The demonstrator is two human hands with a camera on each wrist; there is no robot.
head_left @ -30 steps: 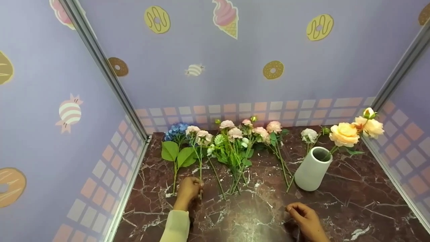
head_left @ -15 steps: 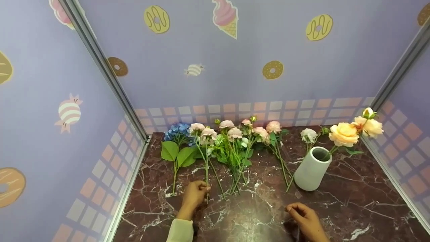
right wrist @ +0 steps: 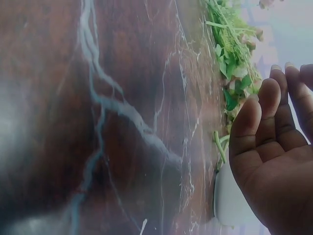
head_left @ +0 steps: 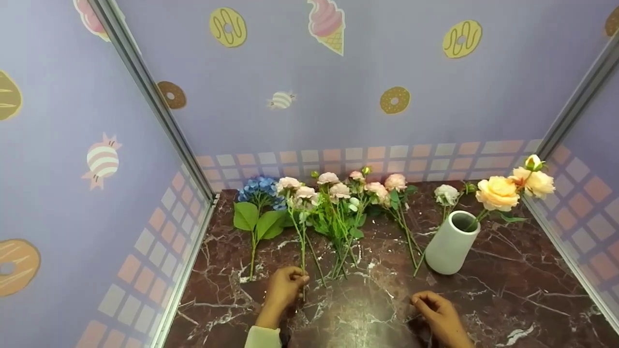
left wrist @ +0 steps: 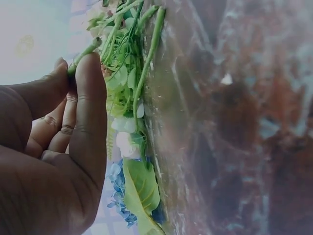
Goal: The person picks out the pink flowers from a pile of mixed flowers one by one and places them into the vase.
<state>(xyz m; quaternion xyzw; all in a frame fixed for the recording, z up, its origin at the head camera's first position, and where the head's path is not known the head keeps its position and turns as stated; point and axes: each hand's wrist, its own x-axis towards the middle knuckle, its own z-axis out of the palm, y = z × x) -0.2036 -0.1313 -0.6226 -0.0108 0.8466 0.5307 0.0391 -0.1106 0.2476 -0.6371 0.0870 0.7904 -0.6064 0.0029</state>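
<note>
Far left, beyond the left hand, we have a blue cloth-like hydrangea (head_left: pixel 261 189) with broad green leaves, lying put. Left hand (head_left: pixel 285 287): thumb and forefinger pinch the lower end of a thin green stem, carrying a two-headed pale pink flower (head_left: pixel 306 195); its heads reach out ahead of that hand. Change: over the last second we see hand and flower slide rightward and a bit nearer the person, heads going from over the hydrangea's edge toward the leafy green bunch (head_left: pixel 333 222), ahead and right of the left hand. We judge the stem is securely held and being shifted along the row.

Further right, between the hands and beyond, a pair of layered pink blooms (head_left: pixel 387 188) lies unmoved. Right hand (head_left: pixel 439 313): fingers loosely bent, nothing held, same spot throughout; we read it as idle. Just beyond it, the smooth white tapered vase (head_left: pixel 449 251) hasn't moved, a large peach-yellow flower (head_left: pixel 498 193) in its mouth.
</note>
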